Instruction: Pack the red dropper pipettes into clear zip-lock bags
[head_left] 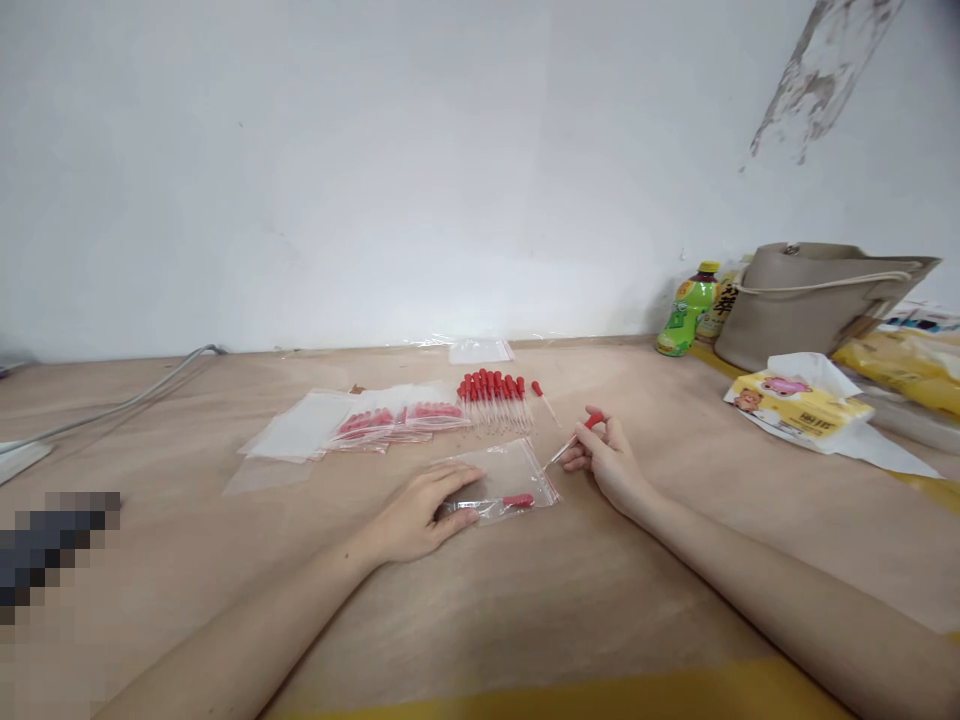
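Observation:
My left hand point(420, 512) lies on the left end of a clear zip bag point(501, 473), thumb and fingers spread apart. Inside that bag is one dropper with a red rubber bulb point(519, 500). Between the fingers of my right hand point(609, 458) is a second dropper point(593, 420), its red bulb up and its thin glass tip slanting down to the bag's right, zip edge. Whether the tip is inside the bag mouth I cannot tell. Behind the bag, several red-bulbed droppers point(491, 385) lie in a row, with a single dropper point(537, 388) just right of them.
Left of the row lie filled bags point(366, 421) and a stack of flat bags point(300, 425). Another flat bag point(480, 351) is near the wall. On the right stand a green bottle point(682, 318), a grey-beige bag point(795, 300) and a tissue pack point(802, 405). A cable point(150, 385) runs at left.

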